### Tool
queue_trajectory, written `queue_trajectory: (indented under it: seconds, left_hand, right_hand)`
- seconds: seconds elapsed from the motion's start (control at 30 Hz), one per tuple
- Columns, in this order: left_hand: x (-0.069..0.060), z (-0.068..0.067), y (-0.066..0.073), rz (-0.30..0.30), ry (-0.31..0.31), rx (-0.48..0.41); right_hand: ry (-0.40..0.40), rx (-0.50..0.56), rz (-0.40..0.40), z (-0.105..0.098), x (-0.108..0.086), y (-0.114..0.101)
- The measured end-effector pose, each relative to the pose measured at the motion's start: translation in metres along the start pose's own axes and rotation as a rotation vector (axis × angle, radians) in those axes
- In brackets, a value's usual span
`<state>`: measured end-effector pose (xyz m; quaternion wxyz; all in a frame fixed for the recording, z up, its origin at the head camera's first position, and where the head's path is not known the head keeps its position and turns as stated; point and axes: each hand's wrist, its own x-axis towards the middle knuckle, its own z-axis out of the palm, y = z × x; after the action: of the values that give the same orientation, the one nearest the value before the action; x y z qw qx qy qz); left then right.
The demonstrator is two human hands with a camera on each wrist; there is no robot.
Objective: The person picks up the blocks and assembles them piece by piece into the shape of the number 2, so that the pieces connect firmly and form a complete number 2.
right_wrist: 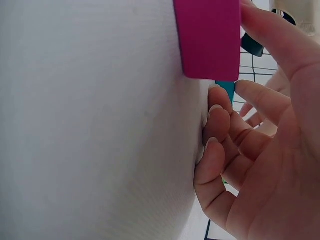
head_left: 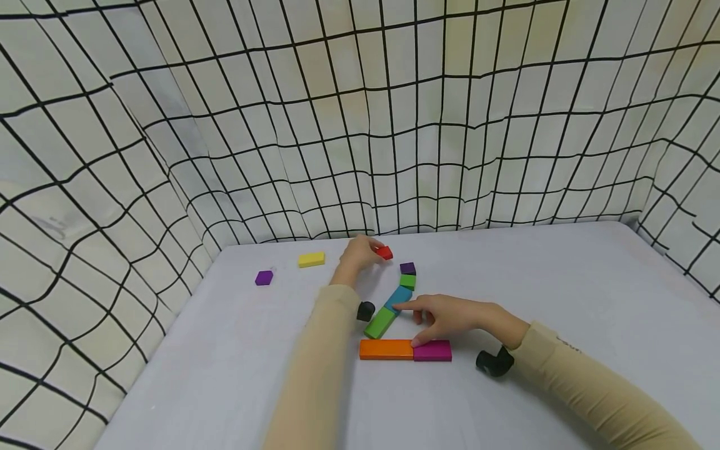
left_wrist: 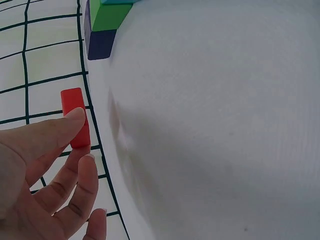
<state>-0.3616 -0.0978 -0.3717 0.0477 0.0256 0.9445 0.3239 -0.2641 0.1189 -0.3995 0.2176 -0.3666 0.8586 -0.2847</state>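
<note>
My left hand (head_left: 360, 251) pinches a red block (left_wrist: 75, 122) between thumb and fingers near the table's far edge. Closer in, a slanting row runs from a dark purple block (head_left: 407, 269) through a small green block (head_left: 407, 282) and a blue block (head_left: 399, 298) to a longer green block (head_left: 380, 323). My right hand (head_left: 450, 314) reaches in from the right, its index fingertip touching the blue block. Its thumb rests at the magenta block (head_left: 433, 351), which lies end to end with an orange block (head_left: 386, 350). The other right fingers bend loosely against the tabletop.
A yellow block (head_left: 312, 259) and a purple block (head_left: 264, 278) lie apart at the far left of the white table (head_left: 225, 375). Black netting (head_left: 416, 137) over pale sheeting rises behind and at the sides. Black wrist devices (head_left: 495, 361) sit by both sleeves.
</note>
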Motion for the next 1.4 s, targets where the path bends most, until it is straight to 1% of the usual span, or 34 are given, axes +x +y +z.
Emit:
queue_trajectory:
  seconds: [0.13,0.23,0.43,0.57,0.7,0.83,0.93,1.2,1.4]
  left_hand:
    - [-0.001,0.002,0.004,0.001,0.0,0.0]
    - [-0.002,0.004,0.005,0.001,-0.014,0.001]
    - [0.0,0.008,0.004,-0.01,-0.056,0.008]
    - [0.002,0.011,0.003,-0.018,-0.072,0.008]
    - [0.002,0.01,0.003,-0.03,-0.081,0.013]
    - [0.001,0.009,0.005,-0.029,-0.085,0.014]
    - [0.0,0.009,0.006,-0.027,-0.085,0.029]
    - [0.002,0.007,0.008,-0.046,-0.103,0.077]
    - [0.005,0.011,0.01,-0.03,-0.11,0.121]
  right_hand:
    - [0.002,-0.006,-0.01,0.0,-0.001,0.001]
    - [0.004,-0.002,-0.015,0.0,-0.001,0.001]
    - [0.002,-0.005,-0.02,0.0,-0.001,0.001]
    - [0.001,-0.009,-0.02,0.0,-0.001,0.001]
    - [-0.002,-0.011,-0.022,0.0,-0.001,0.001]
    - [-0.002,-0.01,-0.019,0.0,-0.002,0.001]
    - [-0.001,-0.003,-0.017,0.0,-0.002,0.001]
    - [-0.003,0.005,-0.017,-0.001,-0.002,0.0]
    - [-0.007,0.001,-0.002,-0.001,-0.001,0.0]
